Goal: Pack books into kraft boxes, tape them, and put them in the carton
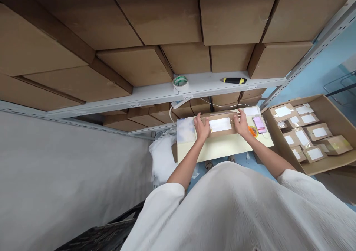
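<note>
Between my two hands is a small brown cardboard box (222, 132) with a white label (220, 125) on the side facing me. My left hand (201, 127) grips its left end, thumb on the near side and fingers over the far edge. At the right end, my right hand (241, 124) holds it in the same way. Below the box is a pale yellow tabletop (217, 148); whether the box rests on it I cannot tell. Just right of my right hand lie a roll of tape (253, 131) with orange on it and a phone (259, 125) with a lit pink screen.
A large open carton (338, 123) on the right holds several labelled small boxes (302, 136). Shelves packed with brown boxes (236, 13) rise ahead. On the shelf edge sit a tape roll (180, 82) and a black-yellow cutter (234, 81). White packing bags (164, 158) hang left of the table.
</note>
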Tool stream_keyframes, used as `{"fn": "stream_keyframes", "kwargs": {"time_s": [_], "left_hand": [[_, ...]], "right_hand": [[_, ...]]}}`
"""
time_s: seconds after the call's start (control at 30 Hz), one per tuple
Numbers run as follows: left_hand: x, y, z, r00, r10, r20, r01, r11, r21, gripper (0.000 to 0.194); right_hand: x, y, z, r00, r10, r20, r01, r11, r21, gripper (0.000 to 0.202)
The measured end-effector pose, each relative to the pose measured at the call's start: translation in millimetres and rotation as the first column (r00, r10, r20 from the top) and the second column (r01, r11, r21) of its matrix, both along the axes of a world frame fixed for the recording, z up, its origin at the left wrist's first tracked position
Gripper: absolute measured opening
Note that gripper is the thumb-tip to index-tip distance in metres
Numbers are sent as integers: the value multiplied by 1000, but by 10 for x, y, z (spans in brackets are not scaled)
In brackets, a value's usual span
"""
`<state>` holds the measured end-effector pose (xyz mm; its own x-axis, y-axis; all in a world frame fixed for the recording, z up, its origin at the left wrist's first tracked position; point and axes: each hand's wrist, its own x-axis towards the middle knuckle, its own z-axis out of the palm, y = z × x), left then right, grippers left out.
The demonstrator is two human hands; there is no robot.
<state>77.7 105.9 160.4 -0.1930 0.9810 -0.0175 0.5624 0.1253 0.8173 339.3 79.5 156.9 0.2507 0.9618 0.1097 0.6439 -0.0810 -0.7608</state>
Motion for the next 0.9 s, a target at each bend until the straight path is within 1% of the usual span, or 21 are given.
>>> {"fn": "stream_keyframes", "kwargs": {"time_s": [0.07,0.13,0.2,0.3,0.4,0.47,0.57,0.63,0.77,0.83,0.9], "left_hand": [[-20,-33,0,1000,16,-8,-16,1000,14,60],[-43,-115,-64,1000,12,-22,-12,1000,-12,61],[-72,-240,-175,999,-7,-45,4,998,-60,63],[-129,-453,-380,995,-51,-85,39,990,-135,69],[-199,-606,-582,989,-96,-113,69,972,-226,76],[-243,-635,-698,988,-109,-113,71,952,-299,76],[-281,-551,-812,991,-102,-89,65,937,-344,75],[-281,-430,-835,996,-84,-41,66,939,-337,75],[-246,-185,-787,999,-49,14,50,917,-395,80],[-229,-125,-752,998,-30,53,49,908,-416,83],[-219,-113,-719,994,-21,103,60,915,-399,86]], "right_hand": [[-11,-60,33,1000,3,13,-3,1000,30,70],[-19,-157,13,1000,13,19,-13,1000,10,68],[-22,-280,-54,999,28,17,-27,998,-49,68],[-16,-467,-205,999,36,21,-32,985,-172,70],[10,-573,-357,999,44,31,-32,952,-303,71],[39,-569,-436,998,54,32,-37,918,-394,68],[87,-466,-502,999,45,3,-38,877,-480,64],[110,-368,-513,998,10,-68,-43,866,-499,66],[122,-217,-478,966,-53,-251,-85,858,-506,80],[109,-194,-441,942,-46,-334,-130,864,-486,85],[86,-200,-392,921,-50,-386,-155,863,-481,89]]}}
